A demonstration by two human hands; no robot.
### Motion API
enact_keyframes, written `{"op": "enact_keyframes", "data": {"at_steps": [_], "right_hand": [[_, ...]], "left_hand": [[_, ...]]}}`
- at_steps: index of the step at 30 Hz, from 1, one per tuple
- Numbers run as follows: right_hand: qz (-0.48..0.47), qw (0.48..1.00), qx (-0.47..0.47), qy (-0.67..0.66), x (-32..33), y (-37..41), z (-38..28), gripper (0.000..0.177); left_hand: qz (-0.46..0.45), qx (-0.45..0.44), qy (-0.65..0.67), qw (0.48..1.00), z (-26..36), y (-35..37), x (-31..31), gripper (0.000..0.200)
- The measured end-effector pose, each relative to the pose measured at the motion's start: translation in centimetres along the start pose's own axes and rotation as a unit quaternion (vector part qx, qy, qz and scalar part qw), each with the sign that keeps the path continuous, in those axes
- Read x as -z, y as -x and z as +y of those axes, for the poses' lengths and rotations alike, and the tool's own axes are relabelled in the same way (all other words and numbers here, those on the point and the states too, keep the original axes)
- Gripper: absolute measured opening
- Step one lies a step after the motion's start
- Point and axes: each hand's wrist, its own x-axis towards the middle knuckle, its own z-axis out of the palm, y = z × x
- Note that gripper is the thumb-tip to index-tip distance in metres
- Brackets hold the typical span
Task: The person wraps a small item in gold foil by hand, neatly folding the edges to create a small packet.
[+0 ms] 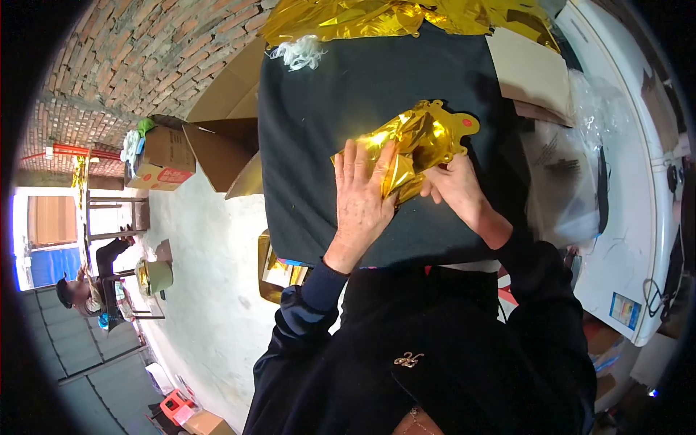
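Note:
A crinkled, shiny gold foil piece (419,138) lies on the black cloth (312,109) covering the table in front of me. Its right end has a rounded, scalloped outline with a small red mark. My left hand (362,187) presses flat on the foil's left part, fingers stretched out. At the lower right edge of the foil, my right hand (458,190) has its fingers curled and pinched on it. The exact grip of the fingertips is partly hidden.
More gold foil (348,20) lies along the table's far edge, near a bundle of white string (299,52). Cardboard (529,72) and clear plastic bags (562,181) sit to the right. Left are open boxes (225,152) and a seated person (94,290).

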Motion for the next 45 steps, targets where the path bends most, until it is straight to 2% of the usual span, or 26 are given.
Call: {"op": "enact_keyframes", "data": {"at_steps": [7, 10, 13, 16, 19, 25, 28, 43, 45], "right_hand": [[0.009, 1.0, 0.007, -0.007, 0.3, 0.0, 0.7, 0.016], [-0.006, 1.0, 0.002, 0.012, 0.8, -0.1, 1.0, 0.017], [-0.002, 1.0, 0.005, 0.005, 0.8, 0.3, 0.3, 0.017], [-0.009, 1.0, -0.008, 0.017, 0.9, 0.4, -0.5, 0.017], [-0.023, 1.0, -0.019, 0.006, 1.5, -0.1, 0.6, 0.016], [-0.008, 1.0, -0.025, -0.002, 1.6, -0.1, 0.0, 0.025], [-0.027, 0.998, -0.038, 0.046, 2.0, -0.4, -0.1, 0.027], [0.004, 1.0, -0.017, -0.001, 2.6, 0.5, -0.4, 0.036], [0.003, 1.0, -0.026, -0.004, 2.6, 0.5, -0.3, 0.03]], "left_hand": [[0.037, -0.028, -0.033, 0.998, -0.2, -0.2, -0.7, 0.085], [0.008, -0.03, -0.049, 0.998, 0.1, -0.1, -0.3, 0.088], [0.026, -0.045, -0.039, 0.998, 0.0, -0.1, -0.3, 0.084], [-0.015, -0.028, -0.054, 0.998, -0.4, 0.0, -0.5, 0.078], [-0.003, -0.038, -0.033, 0.999, -0.3, -0.1, -0.4, 0.061], [-0.012, -0.035, -0.032, 0.999, -0.3, -0.1, -0.4, 0.05], [-0.038, -0.029, -0.063, 0.997, -0.5, 0.0, -0.5, 0.05], [-0.013, -0.061, -0.088, 0.994, -0.2, -0.1, -0.7, 0.047], [-0.016, -0.06, -0.093, 0.994, -0.2, -0.2, -0.7, 0.047]]}}
